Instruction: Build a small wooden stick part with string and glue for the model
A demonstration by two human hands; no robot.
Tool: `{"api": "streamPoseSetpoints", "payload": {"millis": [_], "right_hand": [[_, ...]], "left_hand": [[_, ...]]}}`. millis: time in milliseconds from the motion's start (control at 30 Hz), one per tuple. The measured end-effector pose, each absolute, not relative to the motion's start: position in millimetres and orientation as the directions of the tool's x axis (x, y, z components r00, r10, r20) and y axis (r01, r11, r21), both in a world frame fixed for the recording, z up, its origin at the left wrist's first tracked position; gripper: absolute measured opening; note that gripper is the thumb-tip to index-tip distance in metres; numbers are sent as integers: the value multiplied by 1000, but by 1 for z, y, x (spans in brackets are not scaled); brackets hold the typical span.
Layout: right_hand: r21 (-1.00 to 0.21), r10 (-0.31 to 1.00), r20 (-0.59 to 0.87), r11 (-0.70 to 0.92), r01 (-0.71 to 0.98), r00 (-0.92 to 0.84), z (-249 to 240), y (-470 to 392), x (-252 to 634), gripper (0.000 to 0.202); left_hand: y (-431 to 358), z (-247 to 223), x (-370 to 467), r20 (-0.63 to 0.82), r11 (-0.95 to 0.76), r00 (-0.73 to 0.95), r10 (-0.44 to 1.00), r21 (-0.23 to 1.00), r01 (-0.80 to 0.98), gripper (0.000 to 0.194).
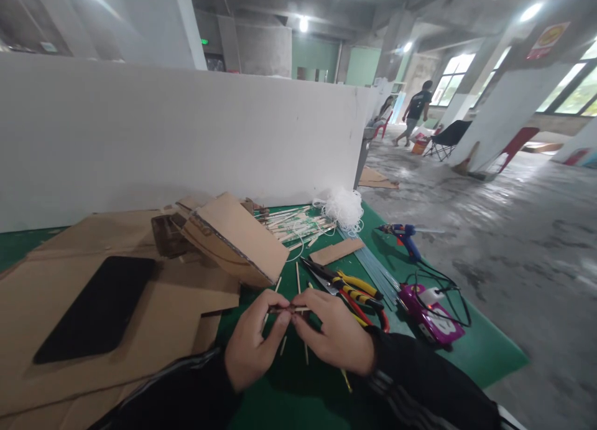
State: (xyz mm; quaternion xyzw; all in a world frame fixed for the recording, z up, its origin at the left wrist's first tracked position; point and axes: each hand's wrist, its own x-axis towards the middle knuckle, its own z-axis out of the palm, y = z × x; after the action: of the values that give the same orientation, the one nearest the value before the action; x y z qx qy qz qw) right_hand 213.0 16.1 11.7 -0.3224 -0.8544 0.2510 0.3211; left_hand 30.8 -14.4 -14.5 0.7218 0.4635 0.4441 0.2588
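My left hand (255, 338) and my right hand (338, 331) meet over the green table top, fingertips nearly touching. Between them runs a short thin wooden stick (302, 308), lying crosswise and pinched from both sides. Under and around the fingers lie more thin sticks, one of them a longer stick (298, 277) pointing away from me. Just beyond my right hand are pliers with yellow and black handles (359, 285) and a tool with red handles (361, 308). Where the fingertips close, part of the held stick is hidden.
Cardboard sheets (186, 330) cover the left side, with a black tablet-like slab (97, 308) on top. A cardboard box (240, 234) leans behind my hands. Farther back are a stick pile (289, 221) and white string (342, 209). A blue glue gun (405, 236) and purple power strip (431, 315) lie right.
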Motion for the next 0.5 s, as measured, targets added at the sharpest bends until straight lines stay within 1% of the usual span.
{"api": "streamPoseSetpoints", "payload": {"millis": [167, 367, 500], "right_hand": [[-637, 715, 381, 662, 394, -586, 12, 15, 213, 12], [-646, 716, 393, 661, 382, -577, 10, 16, 213, 13], [-653, 717, 390, 658, 375, -578, 10, 16, 213, 16]], "left_hand": [[-15, -13, 30, 408, -457, 206, 889, 778, 431, 9], [-15, -14, 31, 369, -414, 188, 910, 797, 439, 10], [-13, -15, 31, 367, -409, 181, 912, 801, 438, 10]]}}
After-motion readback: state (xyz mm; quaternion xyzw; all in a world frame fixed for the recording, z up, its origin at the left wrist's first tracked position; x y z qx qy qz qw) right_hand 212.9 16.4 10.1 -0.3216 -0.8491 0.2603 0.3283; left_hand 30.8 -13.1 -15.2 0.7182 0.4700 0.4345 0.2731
